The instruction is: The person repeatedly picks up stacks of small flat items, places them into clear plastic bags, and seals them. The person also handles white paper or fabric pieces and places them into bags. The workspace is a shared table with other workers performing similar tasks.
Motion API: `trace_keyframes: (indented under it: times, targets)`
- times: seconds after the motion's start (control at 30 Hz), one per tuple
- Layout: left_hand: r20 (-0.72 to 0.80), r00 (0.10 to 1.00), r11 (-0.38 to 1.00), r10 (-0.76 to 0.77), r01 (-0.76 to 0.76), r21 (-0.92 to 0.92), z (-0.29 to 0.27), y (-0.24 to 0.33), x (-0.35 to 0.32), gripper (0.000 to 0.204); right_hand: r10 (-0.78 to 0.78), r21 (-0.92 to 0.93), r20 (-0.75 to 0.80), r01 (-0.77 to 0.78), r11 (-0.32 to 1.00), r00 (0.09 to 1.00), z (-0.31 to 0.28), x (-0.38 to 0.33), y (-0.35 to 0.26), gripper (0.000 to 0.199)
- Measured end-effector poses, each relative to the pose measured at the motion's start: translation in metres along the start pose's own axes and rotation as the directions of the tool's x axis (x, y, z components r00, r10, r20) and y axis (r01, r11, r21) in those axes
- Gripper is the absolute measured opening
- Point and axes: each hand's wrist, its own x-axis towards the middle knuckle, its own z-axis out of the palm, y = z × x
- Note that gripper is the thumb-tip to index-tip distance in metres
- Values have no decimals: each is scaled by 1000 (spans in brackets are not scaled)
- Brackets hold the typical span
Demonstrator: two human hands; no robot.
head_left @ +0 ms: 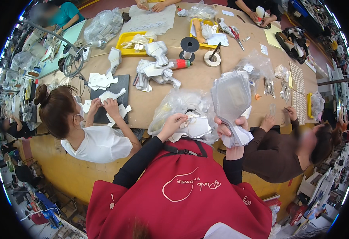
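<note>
The stack (231, 95) hides the palm of the right hand (224, 130). Anything in the left hand (173, 124) is too small to tell. The upper edge cuts off a person in black (241, 5) (the head is out of view).

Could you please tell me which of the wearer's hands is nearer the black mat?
Left: the left hand is right of the black mat; the right hand is farther right.
</note>
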Motion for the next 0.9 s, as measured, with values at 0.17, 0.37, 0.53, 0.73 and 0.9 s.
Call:
trace_keyframes:
  times: [0.17, 0.37, 0.53, 0.73, 0.9]
  targets:
    - [56, 963, 890, -265, 267, -369, -11, 58, -4, 24, -68, -244, -68, 49, 969, 995, 5, -2, 0, 61]
    - [55, 995, 692, 84, -19, -722, -4, 158, -12, 74, -332, -781, -117, 120, 612, 936, 23, 6, 34, 61]
    - [190, 982, 730, 10, 122, -672, -20, 184, -31, 93, -359, -938, 150, 248, 243, 921, 37, 13, 73, 87]
    - [95, 994, 557, -47, 105, -824, -22, 171, -37, 78, -399, -871, 312, 92, -482, 862, 45, 22, 74, 83]
    - [175, 984, 402, 26, 150, -903, -26, 159, -45, 78, -321, -909, 334, 212, -359, 886, 43, 25, 65, 76]
